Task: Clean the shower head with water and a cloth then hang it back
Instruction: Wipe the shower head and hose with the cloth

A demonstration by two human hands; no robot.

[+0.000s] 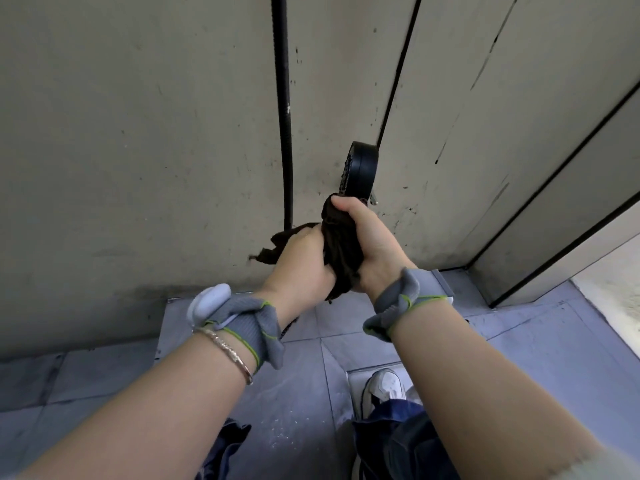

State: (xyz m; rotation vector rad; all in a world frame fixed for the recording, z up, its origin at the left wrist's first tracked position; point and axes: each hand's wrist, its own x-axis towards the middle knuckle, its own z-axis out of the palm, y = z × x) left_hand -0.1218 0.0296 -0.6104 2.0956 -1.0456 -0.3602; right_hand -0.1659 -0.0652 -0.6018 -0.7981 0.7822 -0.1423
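Note:
A black round shower head (360, 169) points left, held up in front of the beige wall. Its handle is hidden under a dark brown cloth (341, 244) wrapped around it. My right hand (372, 244) grips the cloth-covered handle just below the head. My left hand (301, 261) closes on the cloth from the left, with a loose corner of cloth sticking out beyond it. The black hose (284, 109) hangs down the wall to the left of the head and disappears behind my left hand.
Beige wall panels (138, 133) with dark vertical joints stand directly ahead. Grey floor tiles (519, 348) lie below. My white shoe (384, 386) and blue trouser legs show at the bottom. A paler ledge (616, 292) sits at the right edge.

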